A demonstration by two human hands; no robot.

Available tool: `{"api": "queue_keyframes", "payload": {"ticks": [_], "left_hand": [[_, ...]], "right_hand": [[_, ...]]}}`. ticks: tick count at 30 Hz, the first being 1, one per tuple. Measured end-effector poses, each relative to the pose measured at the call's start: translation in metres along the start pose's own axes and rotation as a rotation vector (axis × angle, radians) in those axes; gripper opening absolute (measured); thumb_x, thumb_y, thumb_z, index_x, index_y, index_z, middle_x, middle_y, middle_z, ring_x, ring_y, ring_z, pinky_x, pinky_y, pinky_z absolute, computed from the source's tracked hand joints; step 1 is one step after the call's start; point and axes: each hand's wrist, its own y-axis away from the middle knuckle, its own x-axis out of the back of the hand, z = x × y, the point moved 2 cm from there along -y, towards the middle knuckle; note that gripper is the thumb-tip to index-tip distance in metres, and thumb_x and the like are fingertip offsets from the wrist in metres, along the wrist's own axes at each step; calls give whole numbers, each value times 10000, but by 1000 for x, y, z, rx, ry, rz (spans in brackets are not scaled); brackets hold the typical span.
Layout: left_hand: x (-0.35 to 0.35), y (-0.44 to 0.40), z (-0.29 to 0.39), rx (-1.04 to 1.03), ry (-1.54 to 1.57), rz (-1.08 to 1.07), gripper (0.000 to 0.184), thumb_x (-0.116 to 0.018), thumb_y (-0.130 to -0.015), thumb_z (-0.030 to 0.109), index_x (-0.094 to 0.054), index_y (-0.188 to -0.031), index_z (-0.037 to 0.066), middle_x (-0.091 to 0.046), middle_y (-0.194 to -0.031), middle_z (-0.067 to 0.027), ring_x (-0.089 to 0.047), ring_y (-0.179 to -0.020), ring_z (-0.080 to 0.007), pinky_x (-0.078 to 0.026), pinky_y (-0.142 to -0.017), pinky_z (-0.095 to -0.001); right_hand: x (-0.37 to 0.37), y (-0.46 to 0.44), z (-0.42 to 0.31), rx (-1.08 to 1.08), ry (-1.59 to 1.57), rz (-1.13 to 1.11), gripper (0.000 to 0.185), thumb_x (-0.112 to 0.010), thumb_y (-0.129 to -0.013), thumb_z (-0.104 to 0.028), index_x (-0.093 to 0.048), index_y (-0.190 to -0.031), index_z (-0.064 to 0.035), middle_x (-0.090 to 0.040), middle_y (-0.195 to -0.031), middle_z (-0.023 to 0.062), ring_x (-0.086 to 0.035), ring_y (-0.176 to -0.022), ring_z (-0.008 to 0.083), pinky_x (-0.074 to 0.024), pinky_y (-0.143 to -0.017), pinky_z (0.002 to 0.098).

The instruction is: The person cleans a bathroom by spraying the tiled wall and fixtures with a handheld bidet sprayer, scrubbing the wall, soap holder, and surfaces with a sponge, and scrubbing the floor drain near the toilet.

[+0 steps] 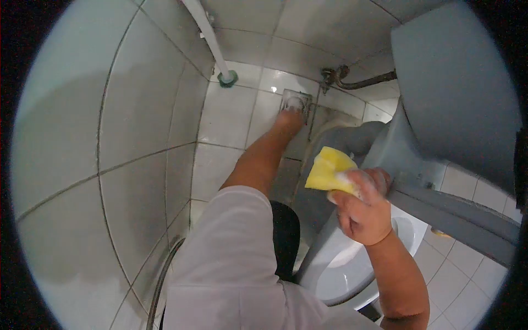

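A yellow sponge (330, 169) with white suds on it is gripped in my right hand (363, 203), above the edge of the white toilet bowl (404, 234). Suds also cover the fingers of that hand. My left hand (292, 113) reaches down to the floor and touches the square metal drain cover (304, 96). Foam lies around its fingertips, and the fingers are too small and covered to make out their pose.
A white pipe (212, 41) meets the floor in a green collar (227, 78). At the back wall is a metal valve (328, 77) with a hose. The grey toilet lid (451, 99) stands raised at right; a hose (163, 280) runs lower left.
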Motion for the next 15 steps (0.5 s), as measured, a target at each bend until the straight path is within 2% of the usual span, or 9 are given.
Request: {"api": "queue_keyframes", "payload": {"ticks": [3,5,6,8,9,11,15], "left_hand": [[-13,-25,-8,-27,-2,25,219,-471,-760,150,-597,-909,50,-588,-899,-116,-559,-872,-264,-461,-724,-342],[-14,-34,-18,126,378,-124,197,-507,-710,112,-612,-862,43,-594,-865,-128,-569,-837,-248,-462,-714,-321],[-16,-29,-24,129,379,-128,197,-507,-710,112,-612,-862,43,-594,-865,-128,-569,-837,-248,-462,-714,-321],[2,-11,-46,99,591,267,197,-491,-739,90,-599,-903,78,-584,-925,-138,-569,-800,-280,-452,-707,-383],[11,-3,-49,99,590,266,197,-491,-739,90,-599,-903,78,-584,-925,-138,-569,-800,-280,-452,-707,-383],[38,21,-54,408,1517,227,202,-509,-727,70,-596,-910,78,-592,-893,-138,-569,-783,-261,-448,-706,-345],[37,21,-68,517,1585,305,215,-539,-698,108,-600,-900,66,-594,-840,-136,-566,-777,-274,-438,-679,-330]], "right_hand": [[-1,0,-1,-4,-6,22,235,-582,-580,-105,-601,-796,-195,-484,-1003,85,-471,-804,299,-358,-689,405],[0,-2,-1,6,14,10,237,-585,-576,-102,-603,-794,-194,-482,-1007,85,-473,-807,302,-360,-691,404],[1,-2,-1,14,32,-1,239,-589,-572,-99,-604,-791,-193,-480,-1010,85,-475,-810,305,-362,-692,403],[2,-1,0,4,23,-5,245,-591,-568,-94,-604,-792,-191,-480,-1011,87,-475,-813,308,-365,-694,401],[2,-1,0,-10,15,-13,251,-594,-564,-89,-604,-794,-189,-479,-1012,88,-476,-816,311,-368,-697,399],[2,0,0,-7,3,-1,255,-595,-563,-85,-603,-796,-189,-478,-1014,89,-476,-818,313,-370,-698,398],[0,1,0,0,-6,17,259,-595,-565,-77,-601,-799,-187,-476,-1018,93,-476,-817,317,-371,-700,397]]}}
